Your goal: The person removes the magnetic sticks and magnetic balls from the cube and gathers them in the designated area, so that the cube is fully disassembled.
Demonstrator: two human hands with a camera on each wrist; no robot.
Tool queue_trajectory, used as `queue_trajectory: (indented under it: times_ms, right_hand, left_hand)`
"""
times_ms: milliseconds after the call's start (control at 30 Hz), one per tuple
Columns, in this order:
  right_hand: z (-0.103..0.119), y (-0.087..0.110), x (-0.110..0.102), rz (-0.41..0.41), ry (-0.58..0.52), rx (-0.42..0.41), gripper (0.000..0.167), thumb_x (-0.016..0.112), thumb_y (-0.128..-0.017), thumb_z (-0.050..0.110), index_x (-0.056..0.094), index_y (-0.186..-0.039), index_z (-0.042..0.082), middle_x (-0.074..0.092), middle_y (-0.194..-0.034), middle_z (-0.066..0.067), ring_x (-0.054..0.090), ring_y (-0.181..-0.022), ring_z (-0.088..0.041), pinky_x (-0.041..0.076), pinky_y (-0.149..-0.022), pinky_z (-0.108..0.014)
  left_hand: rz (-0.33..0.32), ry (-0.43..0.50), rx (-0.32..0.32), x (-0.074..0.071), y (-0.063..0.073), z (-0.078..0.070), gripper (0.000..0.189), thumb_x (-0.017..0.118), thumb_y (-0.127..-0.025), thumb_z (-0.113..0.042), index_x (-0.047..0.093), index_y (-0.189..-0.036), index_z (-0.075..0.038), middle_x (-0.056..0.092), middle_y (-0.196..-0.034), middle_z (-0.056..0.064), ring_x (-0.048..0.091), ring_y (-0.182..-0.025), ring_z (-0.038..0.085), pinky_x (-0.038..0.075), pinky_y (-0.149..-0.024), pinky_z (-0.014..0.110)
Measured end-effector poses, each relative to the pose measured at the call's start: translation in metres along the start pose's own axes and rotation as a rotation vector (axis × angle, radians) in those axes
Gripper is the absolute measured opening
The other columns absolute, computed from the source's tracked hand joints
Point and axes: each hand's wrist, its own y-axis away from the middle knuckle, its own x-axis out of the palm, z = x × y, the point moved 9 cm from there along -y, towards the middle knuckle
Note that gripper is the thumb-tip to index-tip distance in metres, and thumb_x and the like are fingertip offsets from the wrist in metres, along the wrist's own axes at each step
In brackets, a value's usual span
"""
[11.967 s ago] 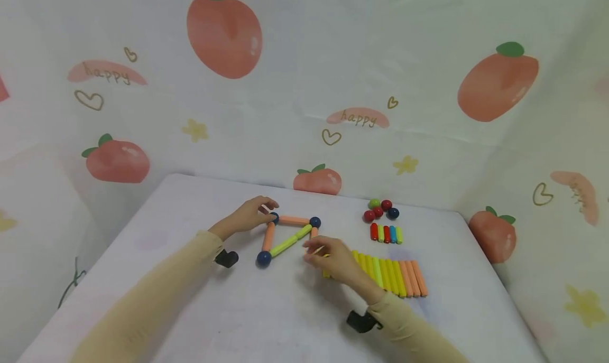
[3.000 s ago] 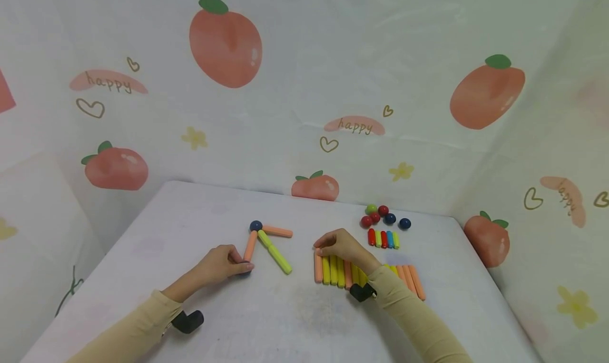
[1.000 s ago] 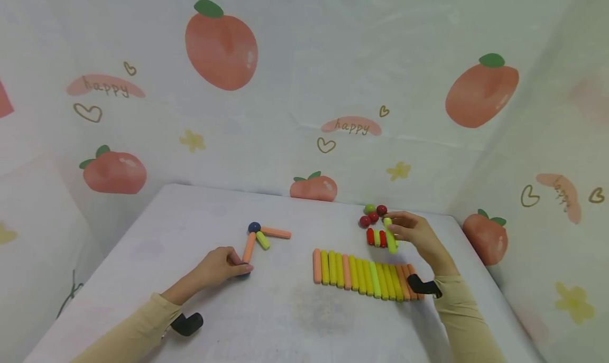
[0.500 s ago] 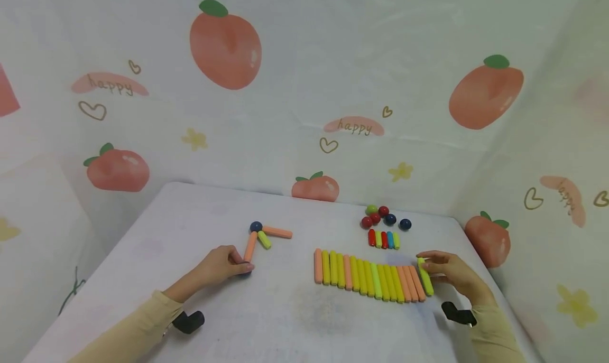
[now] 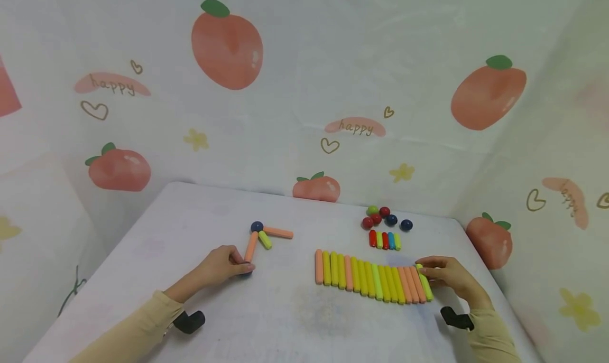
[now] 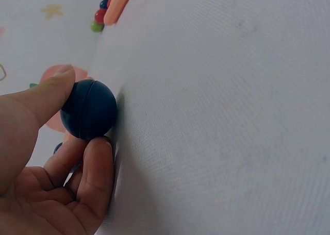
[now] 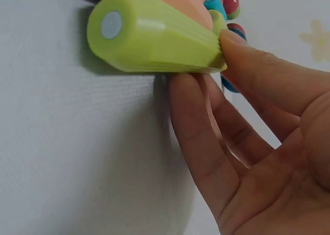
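Observation:
My left hand point(image 5: 220, 266) pinches a dark blue ball point(image 6: 89, 110) between thumb and fingers, low on the table. From that ball an orange rod point(image 5: 251, 248) runs back to a second blue ball point(image 5: 257, 226). Another orange rod point(image 5: 278, 232) and a short yellow-green rod point(image 5: 265, 240) reach out from the second ball. At the right end of a long row of rods, my right hand point(image 5: 449, 276) holds a yellow-green rod point(image 7: 154, 36) by its far end, thumb on one side and fingers on the other. It lies alongside the orange rods of the row.
The row of yellow and orange rods point(image 5: 363, 277) spans the table's right half. Behind it lie several short coloured rods point(image 5: 385, 240), with red balls point(image 5: 368, 223), a green ball point(image 5: 372, 210) and blue balls point(image 5: 406, 225) farther back. A printed cloth wall point(image 5: 295, 77) rises behind the table.
The long yellow-green rod came away from the blue-ball frame; my right hand carried it past the short rods and down to the row's right end. My left hand has stayed on its ball.

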Motion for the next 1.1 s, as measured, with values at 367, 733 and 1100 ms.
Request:
queue_trajectory:
  times_ms: [367,733,1100]
  right_hand:
    - [0.001,0.003,0.001,-0.056,0.043,0.043,0.048,0.067,-0.094,0.025,0.06,-0.129,-0.006,0.067,-0.124,-0.02,0.066,-0.09,-0.011,0.06,-0.081,-0.031]
    - [0.016,0.009,-0.008,-0.137,0.11,0.063,0.049,0.066,-0.095,0.031,0.06,-0.127,-0.006,0.069,-0.111,-0.018,0.067,-0.086,-0.017,0.06,-0.081,-0.035]
    - [0.145,-0.034,0.062,-0.053,0.065,-0.21,0.043,0.061,-0.098,0.031,0.062,-0.128,0.0,0.068,-0.117,-0.024,0.069,-0.097,-0.031,0.059,-0.084,-0.034]
  left_hand:
    - [0.001,-0.006,-0.007,0.0,-0.001,-0.001,0.045,0.08,-0.08,-0.044,0.062,-0.091,-0.005,0.059,-0.082,0.004,0.05,-0.073,0.016,0.041,-0.061,0.028]
    - [0.009,0.003,-0.01,0.003,-0.001,-0.002,0.043,0.08,-0.08,-0.043,0.062,-0.092,-0.005,0.059,-0.082,0.004,0.05,-0.074,0.016,0.041,-0.061,0.028]
    - [0.003,0.008,-0.005,0.0,0.001,-0.001,0.043,0.08,-0.08,-0.042,0.062,-0.092,-0.005,0.059,-0.081,0.004,0.051,-0.072,0.016,0.042,-0.061,0.028]
